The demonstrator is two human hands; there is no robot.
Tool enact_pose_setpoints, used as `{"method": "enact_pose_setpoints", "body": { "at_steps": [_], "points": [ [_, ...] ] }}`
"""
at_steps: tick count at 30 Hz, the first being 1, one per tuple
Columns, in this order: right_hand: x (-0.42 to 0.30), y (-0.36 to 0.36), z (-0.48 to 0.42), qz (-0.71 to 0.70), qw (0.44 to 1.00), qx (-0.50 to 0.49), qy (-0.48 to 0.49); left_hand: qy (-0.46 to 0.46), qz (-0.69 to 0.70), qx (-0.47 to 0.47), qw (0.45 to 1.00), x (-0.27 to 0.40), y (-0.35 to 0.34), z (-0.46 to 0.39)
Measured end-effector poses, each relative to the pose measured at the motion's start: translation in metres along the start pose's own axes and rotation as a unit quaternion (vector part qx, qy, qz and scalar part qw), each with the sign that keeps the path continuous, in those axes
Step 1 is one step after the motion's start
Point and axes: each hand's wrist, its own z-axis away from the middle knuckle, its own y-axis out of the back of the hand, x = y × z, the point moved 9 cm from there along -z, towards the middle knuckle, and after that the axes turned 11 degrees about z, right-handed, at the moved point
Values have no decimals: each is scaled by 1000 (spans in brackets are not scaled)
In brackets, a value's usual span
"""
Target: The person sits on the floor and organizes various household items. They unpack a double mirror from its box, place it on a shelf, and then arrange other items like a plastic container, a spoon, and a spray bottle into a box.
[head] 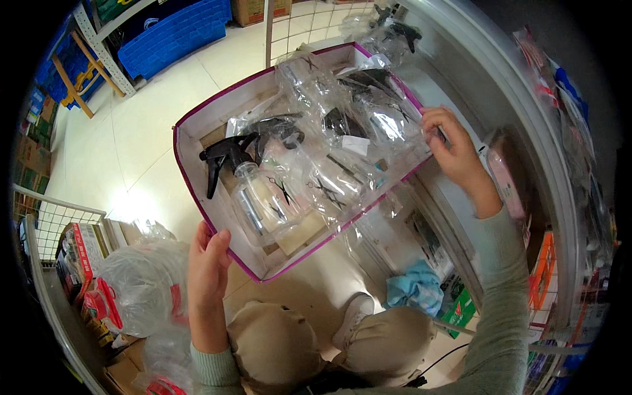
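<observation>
A shallow open box point(237, 259) with white inner walls and a purple rim is held up before me, tilted. My left hand point(210, 261) grips its near left edge, thumb over the rim. On the right, my right hand point(452, 143) has hold of the opposite side. Inside lies a clear spray bottle point(264, 202) with a black trigger head point(227, 155) and a scissors print. Several more spray bottles point(390, 118) in crinkled clear plastic wrap fill the rest. A yellowish flat piece point(302, 232) shows at the box bottom.
Metal shelving point(444, 207) with a light-blue cloth point(414, 289) stands at right. More wrapped spray heads point(402, 32) sit beyond the box. Large clear plastic containers point(143, 286) with red parts are at left. Blue crates point(175, 42) stand across the tiled floor point(148, 143).
</observation>
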Motion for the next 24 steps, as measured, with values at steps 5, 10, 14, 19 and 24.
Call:
{"method": "enact_pose_setpoints", "body": {
  "at_steps": [5, 10, 14, 19, 24],
  "points": [
    [110, -9, -21, -193, 947, 59, -252, 16, -29, 11, 999, 0, 10, -2],
    [175, -84, -52, -261, 829, -22, -495, 21, -20, 18, 999, 0, 8, -2],
    [164, -90, -105, -141, 880, -16, -454, 26, -30, 23, 999, 5, 1, -1],
    [188, -129, -114, -136, 874, -77, -461, 23, -32, 20, 999, 5, 8, 0],
    [181, -85, -87, -274, 869, 42, -410, 30, -31, 21, 999, 4, 5, -2]
  ]
}}
